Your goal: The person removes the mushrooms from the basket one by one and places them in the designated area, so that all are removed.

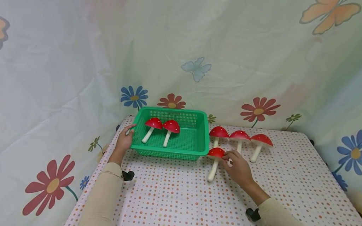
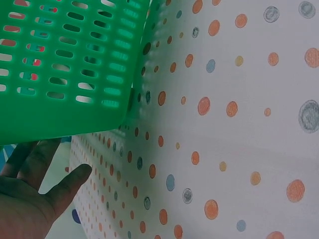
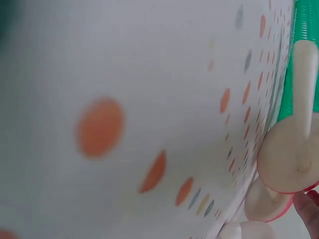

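Observation:
My right hand (image 1: 239, 168) pinches the right edge of the red, white-dotted cap of a toy mushroom (image 1: 213, 167), just off the green basket's front right corner. Its pale underside and thick white stem (image 3: 304, 84) show in the right wrist view. My left hand (image 1: 125, 140) is at the left end of the green plastic basket (image 1: 168, 155). In the left wrist view its fingers (image 2: 39, 162) reach behind the rim, and the thumb stands apart. Two similar mushrooms, one on the left (image 1: 154, 123) and one beside it (image 1: 170, 127), lie inside the basket.
Right of the basket lie three more toy mushrooms, a left one (image 1: 219, 132), a middle one (image 1: 239, 136) and a right one (image 1: 261, 140). A dotted cloth covers the table (image 1: 175, 202). Behind it hangs a curtain (image 1: 243, 51) printed with flowers and butterflies.

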`<state>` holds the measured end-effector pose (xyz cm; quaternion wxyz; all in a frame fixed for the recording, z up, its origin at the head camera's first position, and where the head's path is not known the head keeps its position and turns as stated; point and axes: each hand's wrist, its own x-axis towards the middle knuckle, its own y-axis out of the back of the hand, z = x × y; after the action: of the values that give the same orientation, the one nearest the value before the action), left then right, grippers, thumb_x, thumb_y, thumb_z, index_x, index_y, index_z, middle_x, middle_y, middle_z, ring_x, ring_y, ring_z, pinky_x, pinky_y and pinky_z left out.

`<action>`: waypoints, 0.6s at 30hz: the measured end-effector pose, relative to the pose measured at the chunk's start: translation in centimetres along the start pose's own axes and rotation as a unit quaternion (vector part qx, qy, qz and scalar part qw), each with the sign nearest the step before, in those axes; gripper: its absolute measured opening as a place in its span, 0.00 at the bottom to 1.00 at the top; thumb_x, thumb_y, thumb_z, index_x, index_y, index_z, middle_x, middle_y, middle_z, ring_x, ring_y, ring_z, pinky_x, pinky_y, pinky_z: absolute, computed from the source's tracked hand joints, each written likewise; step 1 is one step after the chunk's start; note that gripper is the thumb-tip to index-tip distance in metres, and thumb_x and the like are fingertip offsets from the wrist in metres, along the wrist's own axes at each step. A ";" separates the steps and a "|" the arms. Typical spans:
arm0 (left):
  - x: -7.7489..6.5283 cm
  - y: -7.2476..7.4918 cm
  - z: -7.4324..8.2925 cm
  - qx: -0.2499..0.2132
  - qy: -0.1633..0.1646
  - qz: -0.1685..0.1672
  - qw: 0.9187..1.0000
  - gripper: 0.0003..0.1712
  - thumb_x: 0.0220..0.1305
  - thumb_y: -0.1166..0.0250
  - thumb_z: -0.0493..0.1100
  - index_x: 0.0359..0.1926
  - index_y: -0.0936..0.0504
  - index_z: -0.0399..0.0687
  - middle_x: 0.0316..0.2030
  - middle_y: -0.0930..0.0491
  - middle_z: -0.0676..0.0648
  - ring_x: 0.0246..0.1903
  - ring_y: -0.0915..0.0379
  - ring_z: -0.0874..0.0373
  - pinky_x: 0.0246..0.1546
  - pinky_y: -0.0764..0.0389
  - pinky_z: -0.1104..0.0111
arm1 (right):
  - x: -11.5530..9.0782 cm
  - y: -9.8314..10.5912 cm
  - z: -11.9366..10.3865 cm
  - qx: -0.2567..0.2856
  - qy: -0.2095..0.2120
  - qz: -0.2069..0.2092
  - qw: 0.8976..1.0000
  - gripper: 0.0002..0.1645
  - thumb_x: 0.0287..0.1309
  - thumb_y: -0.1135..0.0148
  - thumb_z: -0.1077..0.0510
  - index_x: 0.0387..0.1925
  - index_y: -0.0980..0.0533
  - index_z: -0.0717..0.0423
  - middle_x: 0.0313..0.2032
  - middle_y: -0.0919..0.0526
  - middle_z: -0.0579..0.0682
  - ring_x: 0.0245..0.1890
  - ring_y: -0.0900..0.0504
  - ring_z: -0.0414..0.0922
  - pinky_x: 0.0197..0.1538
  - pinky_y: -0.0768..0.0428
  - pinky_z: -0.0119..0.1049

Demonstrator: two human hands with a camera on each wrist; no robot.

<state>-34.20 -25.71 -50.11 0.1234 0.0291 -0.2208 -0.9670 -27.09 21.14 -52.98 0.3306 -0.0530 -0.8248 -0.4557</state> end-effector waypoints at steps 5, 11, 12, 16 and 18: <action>0.0 0.1 0.0 -0.006 0.008 0.001 1.000 0.23 0.79 0.56 0.51 0.71 0.33 0.63 0.77 0.47 0.46 0.77 0.56 0.43 0.74 0.48 0.44 | -0.6 0.3 -0.2 0.001 0.007 -0.009 1.000 0.12 0.46 0.24 0.66 0.33 0.19 0.56 0.43 0.18 0.51 0.40 0.15 0.49 0.36 0.13 0.42; 0.0 0.3 0.0 -0.011 0.007 -0.005 1.000 0.23 0.79 0.56 0.50 0.71 0.33 0.62 0.77 0.47 0.45 0.76 0.54 0.42 0.74 0.47 0.44 | -1.2 0.8 -0.3 -0.008 0.006 -0.020 1.000 0.14 0.44 0.23 0.67 0.32 0.19 0.55 0.44 0.18 0.52 0.41 0.15 0.50 0.35 0.13 0.41; 0.0 0.3 0.0 -0.010 0.006 -0.006 1.000 0.23 0.79 0.56 0.50 0.71 0.33 0.62 0.77 0.47 0.45 0.76 0.54 0.42 0.73 0.46 0.44 | -1.2 1.0 -0.4 -0.010 0.004 -0.023 1.000 0.13 0.44 0.23 0.67 0.32 0.19 0.55 0.44 0.18 0.52 0.41 0.15 0.49 0.35 0.13 0.41; -0.1 0.3 0.2 -0.010 0.009 -0.008 1.000 0.23 0.79 0.55 0.50 0.71 0.33 0.61 0.77 0.47 0.46 0.76 0.55 0.43 0.74 0.47 0.44 | -1.3 1.9 -0.9 -0.016 0.003 -0.023 1.000 0.12 0.45 0.24 0.67 0.32 0.19 0.56 0.43 0.18 0.52 0.40 0.15 0.49 0.34 0.13 0.41; 0.0 0.3 0.3 -0.010 0.009 -0.008 1.000 0.23 0.79 0.56 0.50 0.71 0.33 0.62 0.77 0.47 0.46 0.76 0.55 0.43 0.74 0.47 0.44 | -1.1 2.5 -1.2 -0.015 0.014 -0.010 1.000 0.12 0.46 0.24 0.67 0.32 0.20 0.57 0.42 0.18 0.53 0.38 0.15 0.49 0.33 0.13 0.42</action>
<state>-34.12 -25.83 -49.70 0.1185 0.0387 -0.2099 -0.9697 -24.67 21.91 -51.38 0.3363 -0.0436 -0.8136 -0.4723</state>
